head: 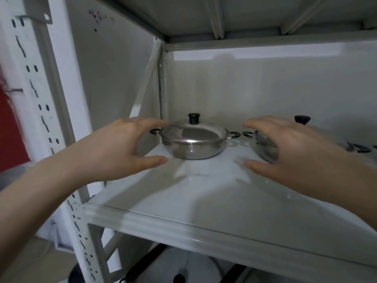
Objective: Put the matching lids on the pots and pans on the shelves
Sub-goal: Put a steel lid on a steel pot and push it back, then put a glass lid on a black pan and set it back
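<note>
Fingers: both spread, released, beside the lidded steel pan.
Advice: lid seating is best checked level.

Your pot is shiny silver steel, with black side handles. Its lid is silver too, topped by a black knob. The second pot to your right is the same silver, with a black handle and black knob. The shelf is pale grey-white; its post is white with a pattern of dark punched slots. A red patch shows at the far left.
</note>
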